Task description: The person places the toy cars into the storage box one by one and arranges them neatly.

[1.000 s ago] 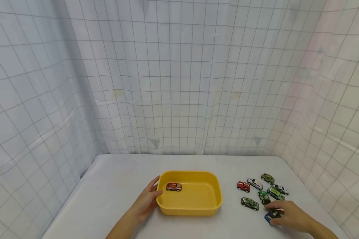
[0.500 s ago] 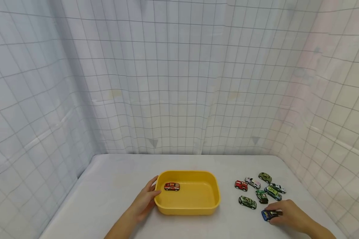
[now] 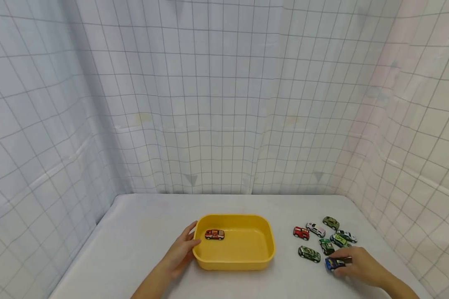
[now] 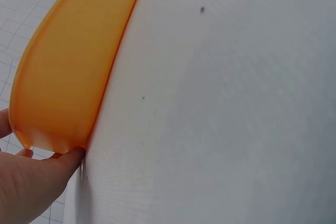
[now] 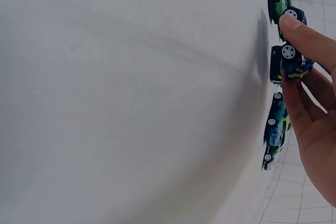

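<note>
A yellow tub [image 3: 243, 259] sits on the white table [image 3: 146, 232] with one orange toy car [image 3: 214, 234] inside at its left end. My left hand [image 3: 182, 251] rests against the tub's left wall, fingers laid along it; the left wrist view shows the tub [image 4: 68, 72] with fingertips [image 4: 65, 158] touching its lower edge. At the front right, my right hand [image 3: 353, 265] pinches a blue toy car [image 3: 334, 263], lifted slightly off the table. The right wrist view shows this blue car [image 5: 293, 62] between thumb and fingertip [image 5: 302, 32].
Several toy cars lie loose on the table right of the tub: a red one [image 3: 301, 233], a green camouflage one [image 3: 309, 253], a white one [image 3: 316, 229] and an olive one [image 3: 331, 222]. Gridded white curtains [image 3: 217, 104] wall the table on three sides.
My right hand closed on the blue car and has drawn it slightly up and toward the other cars. The left hand stayed against the tub.
</note>
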`<control>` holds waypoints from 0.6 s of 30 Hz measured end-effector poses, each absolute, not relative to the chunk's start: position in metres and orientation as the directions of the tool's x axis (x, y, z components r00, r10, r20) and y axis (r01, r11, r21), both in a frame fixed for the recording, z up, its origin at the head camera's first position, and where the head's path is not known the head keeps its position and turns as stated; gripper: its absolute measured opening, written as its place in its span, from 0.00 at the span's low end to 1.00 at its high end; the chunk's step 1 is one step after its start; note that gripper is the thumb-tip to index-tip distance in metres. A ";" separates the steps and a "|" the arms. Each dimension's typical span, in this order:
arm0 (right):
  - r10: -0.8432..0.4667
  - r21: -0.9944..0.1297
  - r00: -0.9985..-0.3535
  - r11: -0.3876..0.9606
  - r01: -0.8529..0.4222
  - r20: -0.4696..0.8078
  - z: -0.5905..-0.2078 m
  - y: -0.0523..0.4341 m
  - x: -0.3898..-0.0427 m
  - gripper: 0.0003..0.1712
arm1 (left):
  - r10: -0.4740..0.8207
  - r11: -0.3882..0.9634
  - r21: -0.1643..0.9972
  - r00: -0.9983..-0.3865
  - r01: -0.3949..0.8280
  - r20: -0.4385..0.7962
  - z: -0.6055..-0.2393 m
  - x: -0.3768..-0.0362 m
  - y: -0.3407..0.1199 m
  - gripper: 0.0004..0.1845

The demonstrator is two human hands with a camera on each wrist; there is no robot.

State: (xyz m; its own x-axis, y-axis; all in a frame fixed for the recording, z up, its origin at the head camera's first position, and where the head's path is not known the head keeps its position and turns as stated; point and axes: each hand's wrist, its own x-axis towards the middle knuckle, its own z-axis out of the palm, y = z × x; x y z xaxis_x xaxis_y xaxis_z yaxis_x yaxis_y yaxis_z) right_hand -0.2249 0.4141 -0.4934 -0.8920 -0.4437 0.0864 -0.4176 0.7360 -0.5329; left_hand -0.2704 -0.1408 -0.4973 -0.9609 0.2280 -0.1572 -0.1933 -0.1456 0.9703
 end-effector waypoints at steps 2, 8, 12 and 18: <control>-0.444 -0.539 -0.890 0.727 -0.425 0.103 -0.493 0.413 -0.225 0.23 | 0.226 -0.144 0.971 -0.961 -0.193 -0.157 -0.497 -0.271 -0.140 0.37; -0.438 -0.570 -0.892 0.706 -0.420 0.114 -0.491 0.407 -0.229 0.22 | 0.230 -0.145 0.970 -0.960 -0.193 -0.157 -0.498 -0.270 -0.140 0.37; -0.454 -0.554 -0.876 0.693 -0.461 0.162 -0.487 0.401 -0.235 0.20 | 0.235 -0.148 0.971 -0.960 -0.189 -0.151 -0.499 -0.271 -0.140 0.37; -0.463 -0.534 -0.862 0.686 -0.495 0.205 -0.476 0.387 -0.244 0.21 | 0.230 -0.144 0.973 -0.962 -0.181 -0.145 -0.499 -0.271 -0.141 0.37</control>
